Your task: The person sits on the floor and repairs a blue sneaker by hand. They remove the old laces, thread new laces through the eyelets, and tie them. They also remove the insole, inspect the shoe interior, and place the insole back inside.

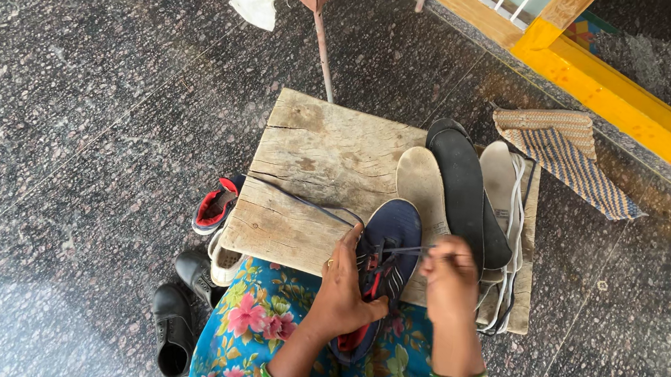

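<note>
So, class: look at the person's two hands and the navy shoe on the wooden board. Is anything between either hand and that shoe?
Nothing visible. The left hand rests directly on the navy shoe, gripping its side. The right hand pinches the lace coming from the shoe. The insoles lie beyond and to the right on the wooden board, not in the way.

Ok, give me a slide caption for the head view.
Left hand steadies a navy sneaker on a wooden board; right hand pulls its lace.

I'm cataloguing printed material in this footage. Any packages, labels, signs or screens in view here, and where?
None clearly in view. The nearest to one is a faint dark marking on the pale insole at the right of the wooden board, too small to make out.
</note>
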